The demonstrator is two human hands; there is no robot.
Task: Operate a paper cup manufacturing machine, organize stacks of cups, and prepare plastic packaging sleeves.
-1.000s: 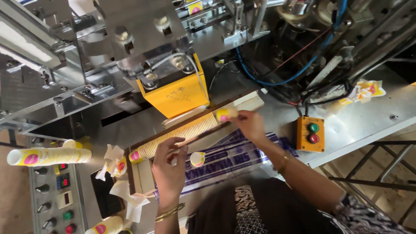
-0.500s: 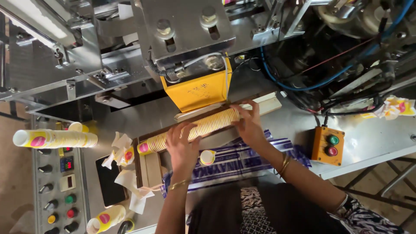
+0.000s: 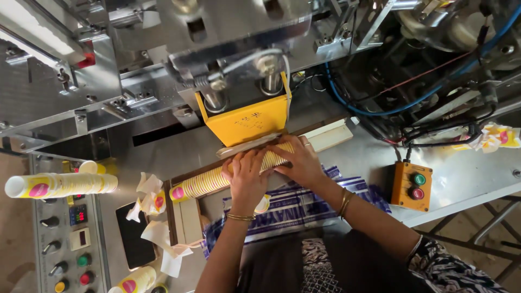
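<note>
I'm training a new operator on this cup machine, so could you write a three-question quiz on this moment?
1. True or false: both hands rest on the long row of nested paper cups.
2. Which colour is the machine's guard just above the hands? A) blue B) yellow C) green
3. Fill in: the orange control box carries one green button and one ___ button.

Key:
1. True: the left hand and the right hand both lie on the row.
2. B: the yellow guard.
3. Red.
</note>
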